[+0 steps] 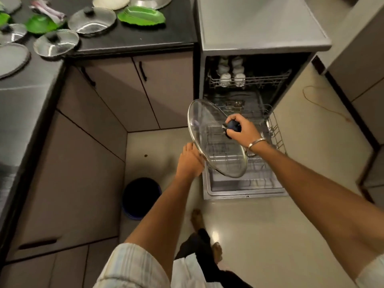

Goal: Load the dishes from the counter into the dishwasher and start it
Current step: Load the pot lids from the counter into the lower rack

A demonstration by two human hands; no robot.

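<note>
Head view: glass lid (pixel 209 140) tilted on edge over pulled-out lower rack (pixel 274 132) of open dishwasher (pixel 259 44). Right hand (pixel 242 129) grips its dark knob (pixel 232 126); left hand (pixel 192 157) touches the lid's rim, finger curl unclear. More lids and green plates (pixel 141 16) on bench (pixel 135 40).

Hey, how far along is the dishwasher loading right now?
Early on. Done: white cups sit in the upper rack, and the lower rack is pulled out, looking empty. In hand: the right hand grips the knob of a glass lid over that rack, and the left hand steadies its rim. Left: more lids, green plates and steel plates on the counter, then starting it.
</note>
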